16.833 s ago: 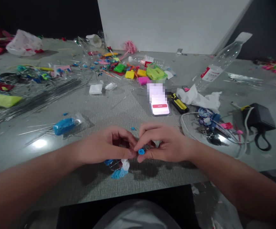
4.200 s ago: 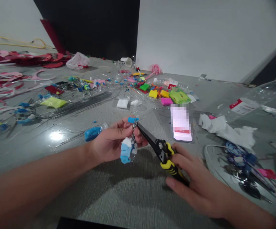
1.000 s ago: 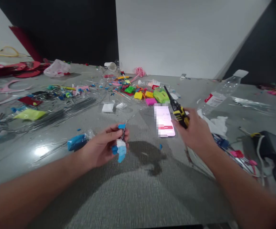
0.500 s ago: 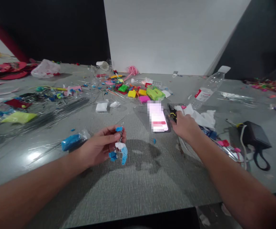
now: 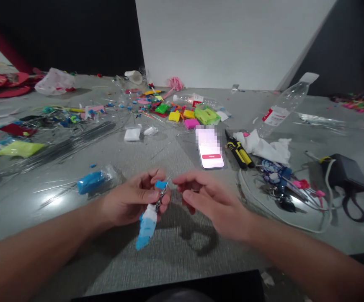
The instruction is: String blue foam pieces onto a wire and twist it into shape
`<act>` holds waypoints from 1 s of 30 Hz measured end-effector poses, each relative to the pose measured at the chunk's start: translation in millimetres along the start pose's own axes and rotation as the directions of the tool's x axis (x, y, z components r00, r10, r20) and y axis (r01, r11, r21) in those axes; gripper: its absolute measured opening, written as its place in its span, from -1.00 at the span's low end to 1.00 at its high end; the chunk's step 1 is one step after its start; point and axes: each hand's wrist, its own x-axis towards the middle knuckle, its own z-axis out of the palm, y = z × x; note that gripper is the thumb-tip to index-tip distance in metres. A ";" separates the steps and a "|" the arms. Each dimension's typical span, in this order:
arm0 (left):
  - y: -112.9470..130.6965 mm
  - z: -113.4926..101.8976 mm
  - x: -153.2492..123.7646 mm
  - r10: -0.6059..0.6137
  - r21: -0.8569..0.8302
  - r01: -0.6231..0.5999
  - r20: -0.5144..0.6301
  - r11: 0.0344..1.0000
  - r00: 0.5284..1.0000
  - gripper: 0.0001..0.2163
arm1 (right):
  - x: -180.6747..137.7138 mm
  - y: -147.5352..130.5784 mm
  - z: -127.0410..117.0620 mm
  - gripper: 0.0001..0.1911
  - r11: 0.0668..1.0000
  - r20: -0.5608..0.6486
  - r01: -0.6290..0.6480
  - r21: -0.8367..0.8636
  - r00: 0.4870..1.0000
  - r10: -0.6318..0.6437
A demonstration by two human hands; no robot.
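Observation:
My left hand (image 5: 131, 200) is closed on a small craft piece (image 5: 147, 222): a twisted wire stem with a blue clay bit at the top and white and blue clay hanging below. My right hand (image 5: 210, 200) hovers just right of it with the fingers loosely curled and nothing in them, the fingertips a short way from the blue top. The black and yellow pliers (image 5: 238, 149) lie on the grey table (image 5: 175, 251), to the right of a phone (image 5: 211, 149) with a lit screen.
A bagged lump of blue clay (image 5: 90, 181) lies left of my hands. Bundled wires (image 5: 59, 147), coloured clay packs (image 5: 188, 117), a tilted plastic bottle (image 5: 284, 105), crumpled tissue (image 5: 263, 147), a keychain with cable (image 5: 282, 184) and a black pouch (image 5: 345, 174) crowd the table.
My right hand has left the pliers on the table beside the phone and come back empty to the craft piece. My left hand has kept hold of the piece.

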 end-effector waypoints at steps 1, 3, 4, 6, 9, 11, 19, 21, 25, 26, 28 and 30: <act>-0.3 0.2 0.3 -0.007 0.008 0.007 0.006 1.000 1.000 -0.76 | 1.3 -1.8 1.9 -0.76 0.997 0.028 0.012 0.079 0.999 -0.014; -0.8 1.0 1.2 -0.013 0.042 0.013 0.012 0.999 1.000 -0.79 | 4.3 -5.9 4.0 -0.77 0.978 0.104 0.001 0.210 0.994 -0.023; -1.1 1.7 1.8 -0.016 0.059 0.015 0.019 0.998 1.000 -0.79 | 5.5 -7.5 4.8 -0.76 0.968 0.122 -0.032 0.248 0.993 0.002; -1.7 3.4 3.2 -0.020 0.075 0.018 0.037 0.997 0.999 -0.80 | 7.2 -7.9 6.1 -0.77 0.952 0.124 -0.085 0.294 0.991 0.050; -2.0 5.2 5.2 -0.019 0.065 0.015 0.059 0.998 0.998 -0.82 | 8.2 -2.5 7.8 -0.80 0.926 0.112 -0.103 0.364 0.991 0.066; -2.0 5.5 6.0 -0.012 0.057 0.009 0.054 0.998 0.998 -0.82 | 8.8 1.9 8.5 -0.82 0.904 0.111 -0.094 0.416 0.992 0.052; -0.9 5.8 4.7 -0.006 0.057 0.007 -0.017 0.998 1.000 -0.66 | 10.9 8.3 8.6 -0.86 0.912 0.091 -0.099 0.398 0.994 0.068; 0.1 6.6 4.4 -0.008 0.070 0.011 -0.043 0.997 0.999 -0.65 | 11.1 10.6 8.2 -0.89 0.919 0.086 -0.072 0.388 0.995 0.042; 0.8 6.1 5.1 0.017 0.103 -0.007 -0.097 0.995 0.995 -0.65 | 11.6 14.3 6.3 -0.88 0.931 0.038 -0.041 0.362 0.999 0.029; 0.5 5.4 5.4 0.037 0.116 -0.025 -0.108 0.993 0.993 -0.65 | 11.8 14.5 5.7 -0.87 0.935 0.020 -0.047 0.351 0.999 0.043; -0.5 3.6 5.9 0.092 0.161 -0.072 -0.124 0.984 0.988 -0.68 | 12.1 13.8 4.5 -0.86 0.946 -0.008 -0.068 0.317 0.997 0.074; -2.0 1.4 5.9 0.162 0.241 -0.129 -0.123 0.962 0.979 -0.72 | 12.3 12.2 3.3 -0.87 0.959 -0.016 -0.087 0.269 0.995 0.095</act>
